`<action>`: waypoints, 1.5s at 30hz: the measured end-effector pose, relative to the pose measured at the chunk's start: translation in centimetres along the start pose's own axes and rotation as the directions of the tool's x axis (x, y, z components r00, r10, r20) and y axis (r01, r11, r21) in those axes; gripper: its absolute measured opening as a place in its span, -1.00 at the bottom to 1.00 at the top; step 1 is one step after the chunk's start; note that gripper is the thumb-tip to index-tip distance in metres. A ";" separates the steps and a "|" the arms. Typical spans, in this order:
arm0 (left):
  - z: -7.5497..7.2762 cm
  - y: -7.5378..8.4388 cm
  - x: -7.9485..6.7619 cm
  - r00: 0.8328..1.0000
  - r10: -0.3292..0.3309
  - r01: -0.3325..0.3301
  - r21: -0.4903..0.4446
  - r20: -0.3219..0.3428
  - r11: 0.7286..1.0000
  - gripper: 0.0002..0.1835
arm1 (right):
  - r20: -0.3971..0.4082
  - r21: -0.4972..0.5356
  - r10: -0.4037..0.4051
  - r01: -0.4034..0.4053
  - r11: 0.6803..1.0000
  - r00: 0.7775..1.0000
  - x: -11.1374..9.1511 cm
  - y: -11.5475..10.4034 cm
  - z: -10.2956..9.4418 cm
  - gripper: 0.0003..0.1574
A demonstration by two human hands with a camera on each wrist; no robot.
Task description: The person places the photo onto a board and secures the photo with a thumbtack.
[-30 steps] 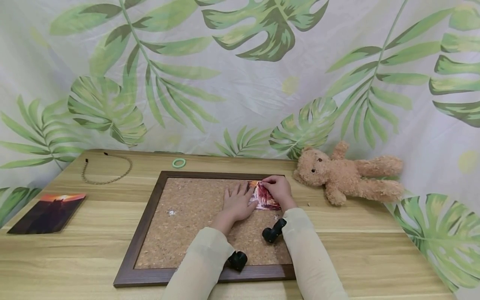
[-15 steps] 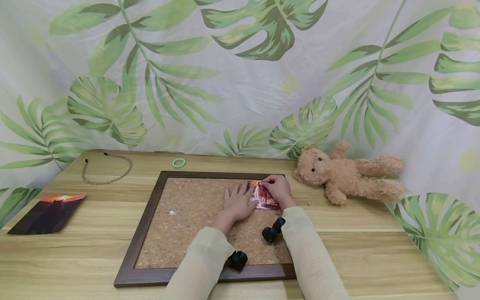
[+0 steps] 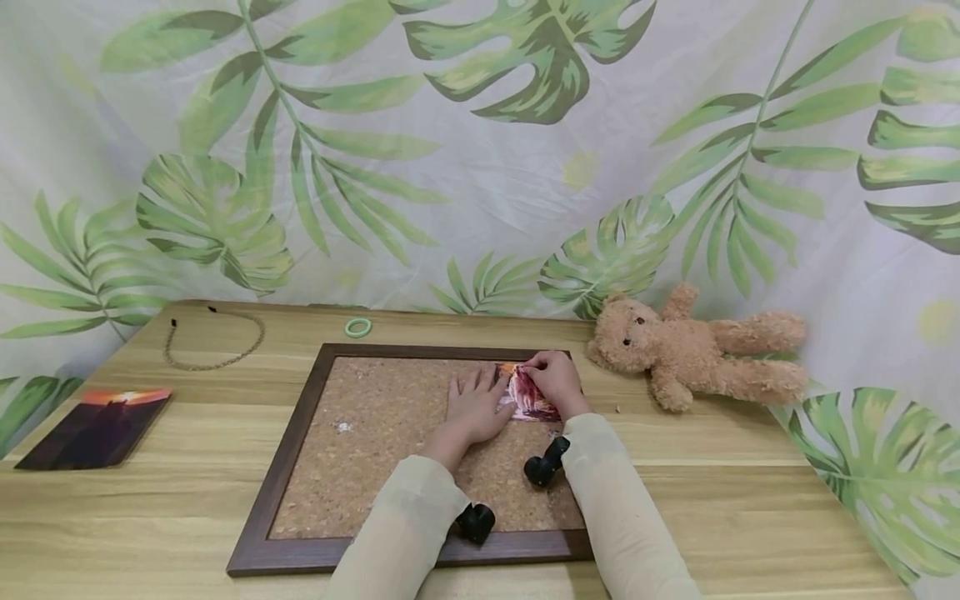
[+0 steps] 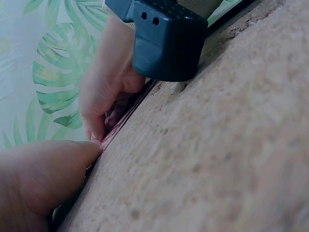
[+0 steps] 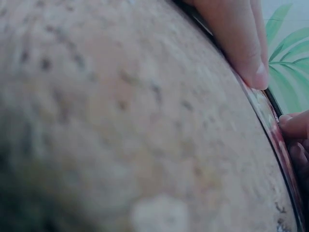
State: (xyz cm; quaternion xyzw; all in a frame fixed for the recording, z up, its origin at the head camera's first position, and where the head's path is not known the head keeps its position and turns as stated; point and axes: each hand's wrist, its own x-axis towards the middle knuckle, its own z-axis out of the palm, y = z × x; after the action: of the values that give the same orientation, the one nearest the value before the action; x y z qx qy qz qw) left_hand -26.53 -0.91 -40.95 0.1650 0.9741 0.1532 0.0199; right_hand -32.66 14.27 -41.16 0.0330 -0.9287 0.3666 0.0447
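A dark-framed cork board lies on the table. Near its upper right corner a red, orange and white picture card lies flat on the cork. My left hand rests spread on the board, thumb and fingertips on the card's left edge. With thumb and fingers brought together, my right hand pinches at the card's upper part. Whatever sits between those fingertips is too small and hidden to make out. The left wrist view shows the right hand bent down onto the card; the right wrist view shows the left hand's fingers touching it.
A sunset picture card lies at the table's left. Behind the board are a chain and a light green ring. A plush teddy bear lies at the right back, before a leaf-patterned curtain.
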 end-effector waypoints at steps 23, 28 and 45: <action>0.3 0.0 0.1 1.000 0.011 -0.011 -0.001 -0.026 1.000 -0.41 | -0.041 -0.019 -0.025 0.024 1.000 0.999 -0.4 0.1 0.2 -0.87; 0.3 -0.1 0.2 0.999 0.010 -0.010 0.007 -0.032 1.000 -0.41 | -0.083 0.044 -0.020 0.024 0.999 0.996 -0.1 0.6 0.5 -0.86; 0.2 0.0 0.0 1.000 0.007 -0.007 -0.012 -0.018 1.000 -0.41 | -0.025 0.026 0.012 -0.011 1.000 1.000 -0.5 -0.2 0.0 -0.87</action>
State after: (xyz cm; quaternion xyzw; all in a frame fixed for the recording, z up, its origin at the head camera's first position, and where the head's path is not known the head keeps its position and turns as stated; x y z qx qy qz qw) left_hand -26.47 -0.88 -41.13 0.1669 0.9727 0.1606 0.0115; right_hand -32.19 14.08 -41.09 0.0236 -0.9234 0.3792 0.0541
